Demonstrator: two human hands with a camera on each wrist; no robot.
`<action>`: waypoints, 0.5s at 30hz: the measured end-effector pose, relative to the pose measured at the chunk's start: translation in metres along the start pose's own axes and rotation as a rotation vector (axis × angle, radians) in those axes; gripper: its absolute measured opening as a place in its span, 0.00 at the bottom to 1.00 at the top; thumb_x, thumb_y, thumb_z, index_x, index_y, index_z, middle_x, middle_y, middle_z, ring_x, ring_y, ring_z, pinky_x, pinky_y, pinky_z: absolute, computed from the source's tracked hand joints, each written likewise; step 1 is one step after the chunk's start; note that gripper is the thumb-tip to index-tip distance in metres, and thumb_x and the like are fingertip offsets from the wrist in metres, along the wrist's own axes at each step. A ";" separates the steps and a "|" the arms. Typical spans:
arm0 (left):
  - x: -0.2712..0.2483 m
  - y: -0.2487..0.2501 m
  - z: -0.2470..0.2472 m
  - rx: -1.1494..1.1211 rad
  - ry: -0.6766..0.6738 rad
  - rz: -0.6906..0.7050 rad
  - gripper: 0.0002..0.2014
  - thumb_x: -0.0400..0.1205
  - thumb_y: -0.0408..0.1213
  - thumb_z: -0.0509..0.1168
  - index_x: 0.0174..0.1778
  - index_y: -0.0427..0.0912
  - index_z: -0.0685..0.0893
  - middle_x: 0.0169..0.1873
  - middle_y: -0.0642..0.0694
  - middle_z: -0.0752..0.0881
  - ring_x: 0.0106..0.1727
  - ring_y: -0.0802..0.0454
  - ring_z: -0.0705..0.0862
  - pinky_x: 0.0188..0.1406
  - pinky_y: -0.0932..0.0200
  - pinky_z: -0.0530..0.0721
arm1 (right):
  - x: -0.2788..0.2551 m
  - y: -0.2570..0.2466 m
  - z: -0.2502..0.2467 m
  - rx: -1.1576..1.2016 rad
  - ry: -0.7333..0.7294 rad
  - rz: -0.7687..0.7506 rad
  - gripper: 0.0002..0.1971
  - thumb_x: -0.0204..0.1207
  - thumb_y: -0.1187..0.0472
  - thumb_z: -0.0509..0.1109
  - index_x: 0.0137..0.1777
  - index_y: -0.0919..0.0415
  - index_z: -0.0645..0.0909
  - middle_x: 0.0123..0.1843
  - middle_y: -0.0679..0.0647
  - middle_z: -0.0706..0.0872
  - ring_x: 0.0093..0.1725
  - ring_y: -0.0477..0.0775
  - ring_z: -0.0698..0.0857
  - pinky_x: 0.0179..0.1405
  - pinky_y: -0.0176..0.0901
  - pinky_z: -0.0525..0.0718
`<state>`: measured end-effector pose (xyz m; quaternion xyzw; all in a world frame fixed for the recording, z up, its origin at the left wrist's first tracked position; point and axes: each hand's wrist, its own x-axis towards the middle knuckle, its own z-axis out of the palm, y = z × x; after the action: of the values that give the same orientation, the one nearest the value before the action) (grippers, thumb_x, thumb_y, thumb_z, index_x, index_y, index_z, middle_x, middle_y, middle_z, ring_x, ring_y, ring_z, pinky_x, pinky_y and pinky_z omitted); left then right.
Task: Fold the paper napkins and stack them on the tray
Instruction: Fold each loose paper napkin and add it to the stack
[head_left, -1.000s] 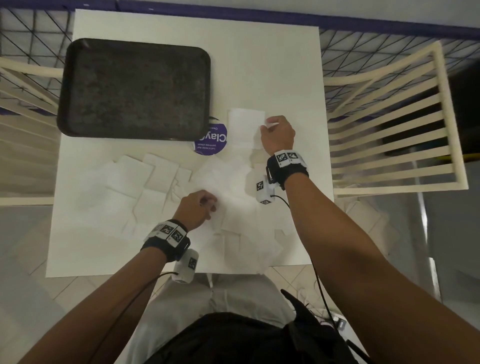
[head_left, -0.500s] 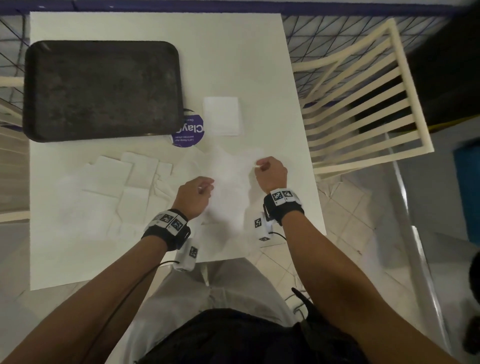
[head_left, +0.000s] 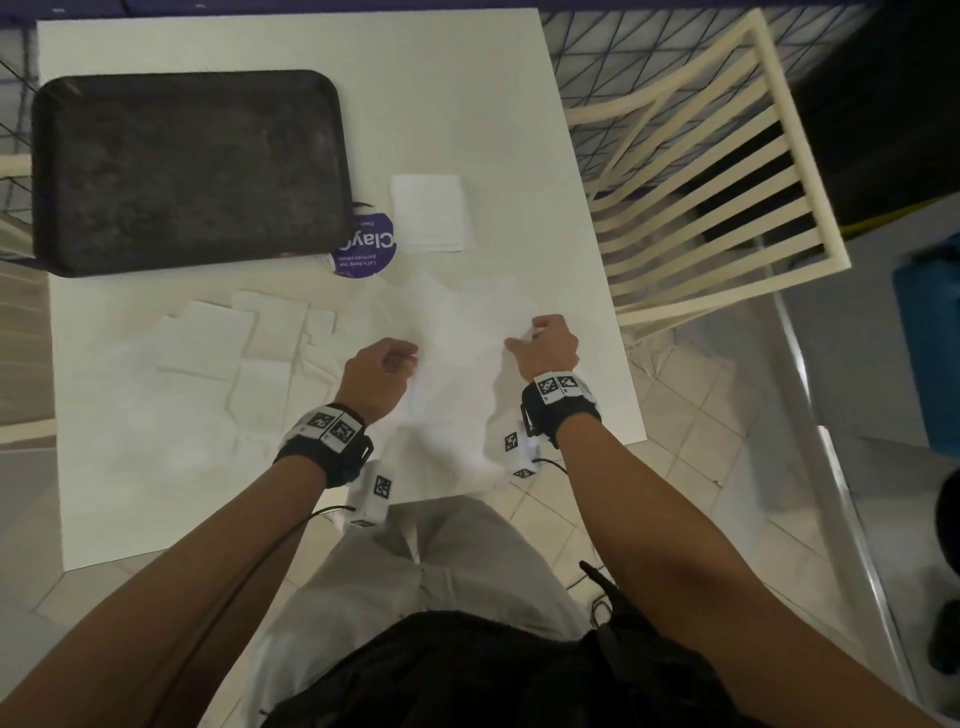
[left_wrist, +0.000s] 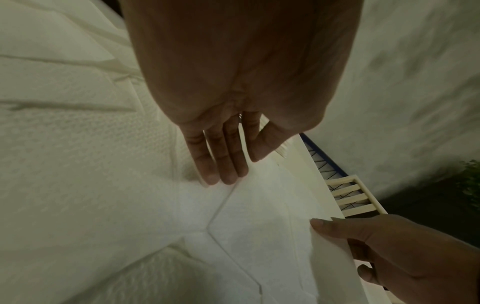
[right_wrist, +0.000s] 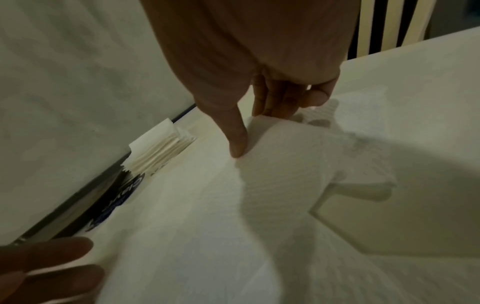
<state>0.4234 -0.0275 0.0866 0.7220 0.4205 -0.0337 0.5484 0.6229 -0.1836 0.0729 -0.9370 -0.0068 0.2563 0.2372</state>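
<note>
A dark empty tray (head_left: 187, 171) lies at the table's far left. Right of it sits a stack of folded white napkins (head_left: 428, 213), whose layered edge (right_wrist: 158, 148) shows in the right wrist view. Several loose napkins (head_left: 218, 353) are spread over the table's left middle. Both hands hold one unfolded napkin (head_left: 462, 332) just above the near table. My left hand (head_left: 384, 371) pinches its left edge, fingers (left_wrist: 221, 164) pointing down along the paper. My right hand (head_left: 545, 345) pinches the right edge between thumb (right_wrist: 237, 139) and fingers.
A round purple sticker (head_left: 363, 249) lies between tray and folded stack. A cream slatted chair (head_left: 701, 182) stands close to the table's right edge. The white table (head_left: 467, 78) ends right beside my right wrist; tiled floor lies below.
My right hand left the folded stack and came back toward me. Both hands now hold an unfolded napkin lifted off the pile. The head view shifted right.
</note>
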 end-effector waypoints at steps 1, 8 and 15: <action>-0.001 0.001 0.000 -0.005 -0.001 0.000 0.14 0.83 0.30 0.63 0.59 0.48 0.89 0.51 0.51 0.93 0.56 0.51 0.90 0.62 0.47 0.89 | 0.000 -0.001 -0.002 0.022 -0.006 0.000 0.23 0.72 0.53 0.80 0.65 0.54 0.79 0.58 0.51 0.87 0.64 0.57 0.82 0.66 0.53 0.77; -0.004 0.009 0.001 -0.090 0.005 -0.005 0.11 0.85 0.32 0.64 0.58 0.51 0.87 0.50 0.51 0.93 0.54 0.51 0.91 0.60 0.46 0.90 | -0.020 -0.013 -0.011 0.225 -0.161 -0.226 0.14 0.77 0.56 0.76 0.35 0.53 0.74 0.35 0.46 0.75 0.35 0.48 0.73 0.35 0.36 0.69; -0.005 0.019 -0.001 -0.152 0.008 -0.015 0.29 0.81 0.66 0.64 0.45 0.38 0.86 0.45 0.41 0.90 0.46 0.45 0.92 0.52 0.36 0.92 | -0.045 -0.037 -0.005 0.390 -0.350 -0.314 0.13 0.73 0.59 0.78 0.34 0.58 0.76 0.30 0.52 0.72 0.32 0.46 0.72 0.38 0.41 0.74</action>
<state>0.4320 -0.0307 0.1045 0.6752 0.4292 -0.0029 0.5999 0.5906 -0.1586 0.1145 -0.8031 -0.1429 0.3705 0.4443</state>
